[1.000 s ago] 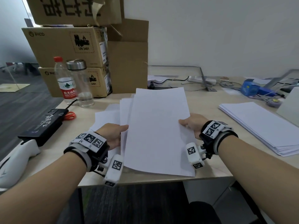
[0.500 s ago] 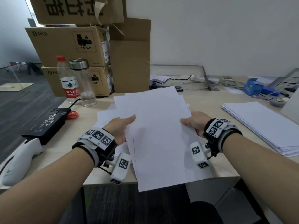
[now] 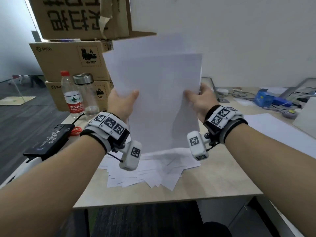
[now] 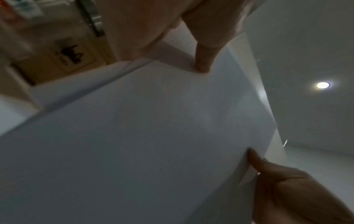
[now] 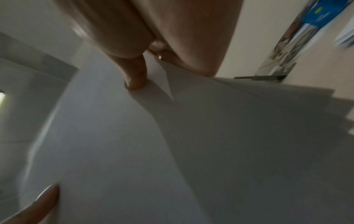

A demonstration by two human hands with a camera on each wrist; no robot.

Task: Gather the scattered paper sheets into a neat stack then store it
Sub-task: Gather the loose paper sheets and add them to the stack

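Paper sheets (image 3: pixel 159 93), a handful, are held near upright above the table (image 3: pixel 222 177), their lower edge hanging over a loose fan of more sheets (image 3: pixel 153 170) lying by the near edge. Left hand (image 3: pixel 122 104) pinches the left side, thumb in front; right hand (image 3: pixel 201 100) pinches the right side likewise. Both grips are closed on the held sheets.

Risks, as judged:
- Top edges are uneven, one sheet standing higher behind; tapping down on the fanned pile instead of bare table would not square them.
- Pinches sit low on the sides; unsupported upper halves may flop or a rear sheet may slide out.
- Right wrist view shows one sheet buckling beside the thumb (image 5: pixel 135 78); squeezing harder could crease it.
- The fan lies close to the near edge; a brush could sweep sheets off.
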